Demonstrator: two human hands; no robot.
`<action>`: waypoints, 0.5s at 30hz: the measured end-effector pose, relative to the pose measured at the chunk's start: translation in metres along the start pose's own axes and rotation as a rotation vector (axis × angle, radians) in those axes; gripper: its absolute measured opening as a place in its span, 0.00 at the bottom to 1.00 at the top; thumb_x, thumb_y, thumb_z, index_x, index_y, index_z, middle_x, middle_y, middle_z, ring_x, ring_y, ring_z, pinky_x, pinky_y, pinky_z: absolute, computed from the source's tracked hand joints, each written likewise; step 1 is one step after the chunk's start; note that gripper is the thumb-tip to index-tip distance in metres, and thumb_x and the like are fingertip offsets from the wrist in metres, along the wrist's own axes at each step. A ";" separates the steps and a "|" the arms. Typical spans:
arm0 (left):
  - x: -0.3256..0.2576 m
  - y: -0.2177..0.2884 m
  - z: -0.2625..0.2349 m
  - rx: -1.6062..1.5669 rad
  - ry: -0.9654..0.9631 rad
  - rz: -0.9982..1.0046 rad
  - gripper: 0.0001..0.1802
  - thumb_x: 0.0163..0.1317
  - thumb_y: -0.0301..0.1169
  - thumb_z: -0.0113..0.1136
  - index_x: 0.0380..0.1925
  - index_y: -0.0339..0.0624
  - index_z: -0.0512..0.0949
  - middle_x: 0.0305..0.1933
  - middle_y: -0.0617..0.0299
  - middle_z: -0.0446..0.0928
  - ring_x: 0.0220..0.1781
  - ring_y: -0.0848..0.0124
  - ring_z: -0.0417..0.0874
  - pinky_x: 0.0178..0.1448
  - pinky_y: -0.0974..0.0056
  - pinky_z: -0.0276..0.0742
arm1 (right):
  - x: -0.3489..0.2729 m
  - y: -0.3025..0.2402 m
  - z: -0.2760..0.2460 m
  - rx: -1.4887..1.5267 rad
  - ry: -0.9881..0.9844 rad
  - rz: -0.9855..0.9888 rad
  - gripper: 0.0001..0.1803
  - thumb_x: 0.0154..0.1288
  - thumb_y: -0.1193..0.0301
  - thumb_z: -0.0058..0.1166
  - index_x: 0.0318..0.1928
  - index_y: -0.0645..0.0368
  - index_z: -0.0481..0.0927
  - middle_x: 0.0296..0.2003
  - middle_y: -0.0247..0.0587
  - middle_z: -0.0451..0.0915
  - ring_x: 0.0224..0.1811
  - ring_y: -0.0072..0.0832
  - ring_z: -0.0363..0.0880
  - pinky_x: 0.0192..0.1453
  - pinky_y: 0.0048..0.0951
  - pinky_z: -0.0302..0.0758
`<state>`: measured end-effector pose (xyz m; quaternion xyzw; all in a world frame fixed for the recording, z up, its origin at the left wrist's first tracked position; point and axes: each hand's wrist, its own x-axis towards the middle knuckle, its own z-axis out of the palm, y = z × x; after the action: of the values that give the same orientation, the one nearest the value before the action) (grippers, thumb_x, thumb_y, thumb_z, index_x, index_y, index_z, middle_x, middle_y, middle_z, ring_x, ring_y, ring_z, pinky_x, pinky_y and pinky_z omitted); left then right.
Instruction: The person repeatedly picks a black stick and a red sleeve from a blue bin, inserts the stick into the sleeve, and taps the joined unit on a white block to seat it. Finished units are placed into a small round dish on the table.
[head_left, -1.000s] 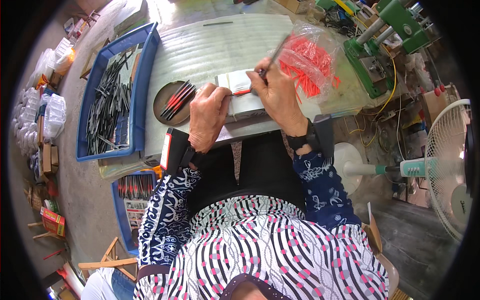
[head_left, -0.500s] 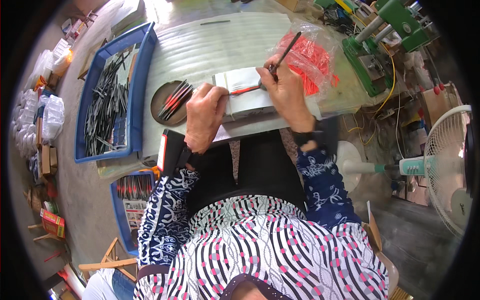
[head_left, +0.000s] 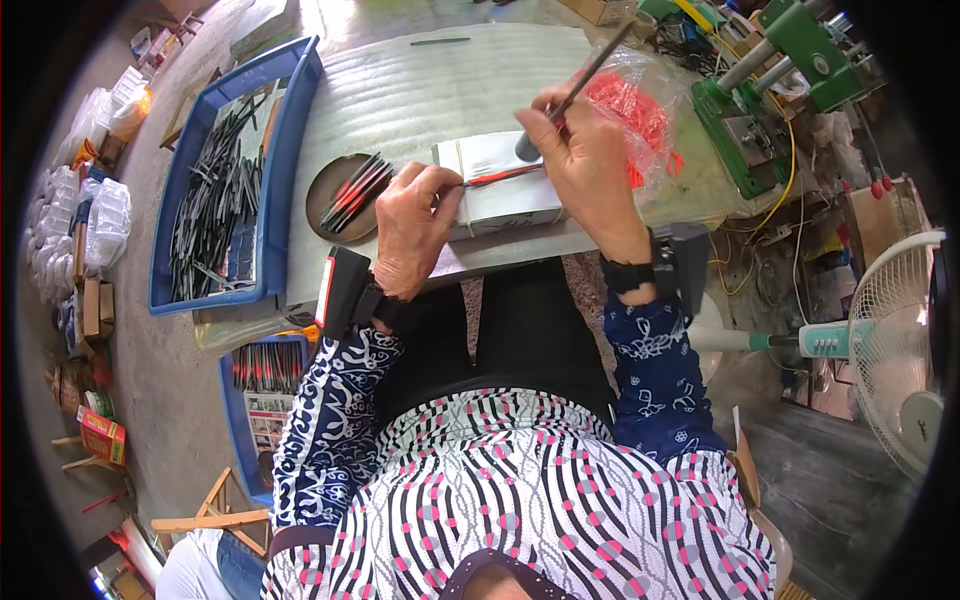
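My left hand [head_left: 410, 225] pinches one end of a slim black-and-red stick [head_left: 505, 175], which lies across a white-topped block [head_left: 505, 203] with a band around its left part. In my right hand [head_left: 600, 185] is a dark rod-shaped tool [head_left: 592, 82]. Its thick grey end points down, just above the right part of the stick; I cannot tell whether they touch. A round brown dish [head_left: 323, 185] beside my left hand holds several more black-and-red sticks [head_left: 362, 190]. Beyond my right hand lies a clear plastic bag of red pieces [head_left: 630, 110].
To the left stands a blue tray [head_left: 284, 165] of loose dark sticks [head_left: 215, 190]. A lower blue bin [head_left: 230, 420] holds black-and-red sticks. On the right are a green press machine [head_left: 735, 150] and a white fan [head_left: 895, 350]. One thin stick [head_left: 440, 41] lies at the table's far side.
My right hand has lifted off the stick's right end and turned the tool, so its thick grey end now shows over the block. My left hand keeps its pinch.
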<state>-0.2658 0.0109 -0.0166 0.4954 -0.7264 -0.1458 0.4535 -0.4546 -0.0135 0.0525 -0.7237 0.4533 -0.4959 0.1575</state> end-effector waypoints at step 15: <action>0.000 -0.001 0.002 -0.026 0.003 -0.016 0.04 0.55 0.24 0.65 0.31 0.41 0.81 0.31 0.54 0.77 0.34 0.55 0.80 0.39 0.56 0.76 | -0.001 -0.005 0.025 -0.042 -0.132 -0.043 0.18 0.68 0.60 0.57 0.41 0.65 0.74 0.24 0.55 0.80 0.28 0.52 0.81 0.28 0.44 0.74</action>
<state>-0.2670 0.0097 -0.0181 0.4956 -0.7197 -0.1579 0.4598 -0.4305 -0.0152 0.0436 -0.7676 0.4365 -0.4406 0.1613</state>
